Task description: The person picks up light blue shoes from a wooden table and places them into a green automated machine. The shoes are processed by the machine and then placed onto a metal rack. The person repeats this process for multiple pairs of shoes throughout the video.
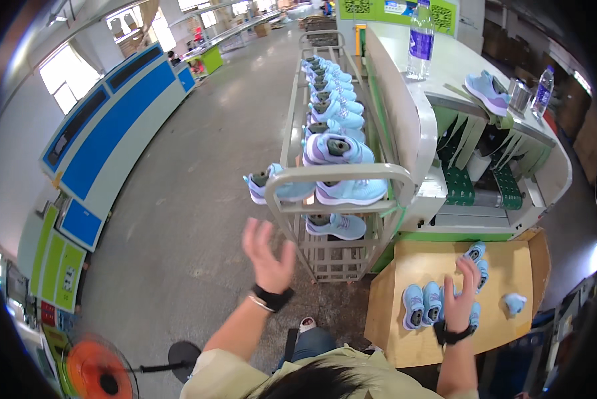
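My left hand is raised beside the near end of a metal rack, fingers apart and nothing in it. Light blue sneakers line the rack's upper level; one sneaker sticks out past its left rail, just above my left hand. Another sneaker rests on a lower level. My right hand hovers over the tan work table, its fingers spread and holding nothing I can see. Under and around it stand several blue sneakers, with a sneaker at the left of the row; my hand partly hides some.
A machine with a green belt and hanging strips adjoins the table. On its top are a water bottle, a sneaker and a metal cup. A small bluish-white bundle lies on the table. An orange fan stands at lower left.
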`<state>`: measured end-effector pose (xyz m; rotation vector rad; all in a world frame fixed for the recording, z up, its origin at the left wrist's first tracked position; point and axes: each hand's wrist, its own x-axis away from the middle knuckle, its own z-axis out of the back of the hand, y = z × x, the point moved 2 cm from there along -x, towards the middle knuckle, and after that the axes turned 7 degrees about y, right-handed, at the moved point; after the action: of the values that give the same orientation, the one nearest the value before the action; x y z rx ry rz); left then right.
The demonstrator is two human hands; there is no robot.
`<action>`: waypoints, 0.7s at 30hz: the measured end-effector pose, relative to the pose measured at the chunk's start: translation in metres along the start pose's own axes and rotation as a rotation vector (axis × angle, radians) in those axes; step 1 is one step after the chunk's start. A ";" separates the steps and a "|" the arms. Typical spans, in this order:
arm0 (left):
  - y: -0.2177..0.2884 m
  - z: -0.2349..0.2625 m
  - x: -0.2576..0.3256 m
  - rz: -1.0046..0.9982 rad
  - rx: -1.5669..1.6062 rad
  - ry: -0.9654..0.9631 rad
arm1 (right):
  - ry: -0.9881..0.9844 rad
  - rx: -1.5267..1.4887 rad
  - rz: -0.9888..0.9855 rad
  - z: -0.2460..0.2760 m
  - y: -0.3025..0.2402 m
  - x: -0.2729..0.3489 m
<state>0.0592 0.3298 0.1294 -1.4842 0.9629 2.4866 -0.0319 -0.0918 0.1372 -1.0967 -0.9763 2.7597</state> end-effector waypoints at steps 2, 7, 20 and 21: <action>-0.028 0.017 -0.063 0.042 -0.017 0.002 | -0.067 -0.108 0.200 -0.021 -0.081 -0.075; -0.080 -0.002 -0.162 0.257 0.415 -0.476 | -0.353 -0.260 0.511 -0.108 -0.224 -0.220; -0.110 -0.059 -0.187 0.411 0.769 -1.082 | -0.696 0.043 0.379 -0.192 -0.209 -0.282; -0.111 -0.058 -0.187 0.466 0.781 -1.078 | -0.663 0.054 0.299 -0.172 -0.226 -0.281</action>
<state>0.2432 0.4296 0.2112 0.3284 1.7252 2.1270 0.2414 0.1188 0.3398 -0.3177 -0.8030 3.4669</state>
